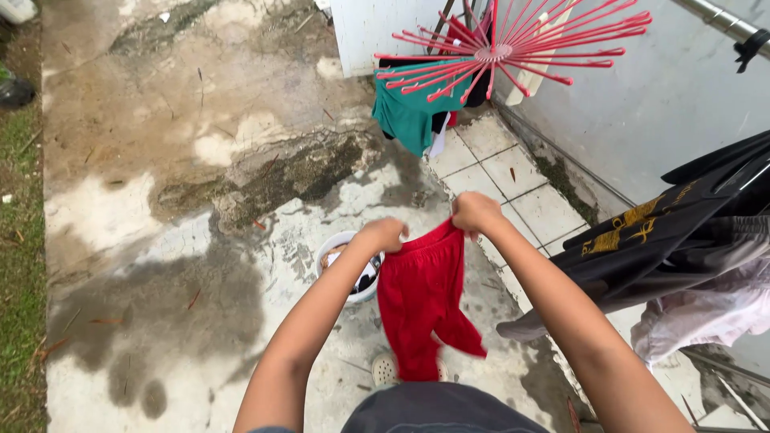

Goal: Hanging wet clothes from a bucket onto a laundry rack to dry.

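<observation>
While both arms reach forward, left hand [383,234] and right hand [475,212] each pinch the top edge of red shorts [421,301], which hang spread between them above a white bucket [337,248] on wet concrete [160,160]. Red peg rack [501,52] hangs beyond, black shirt [658,240] at right.

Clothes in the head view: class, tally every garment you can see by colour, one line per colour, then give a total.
Red: 1, the shorts held up by left hand and right hand
Green: 1, garment on the pink rack
Black: 1, printed garment
Pale pink: 1, garment
Total: 4; bucket contents unclear.
</observation>
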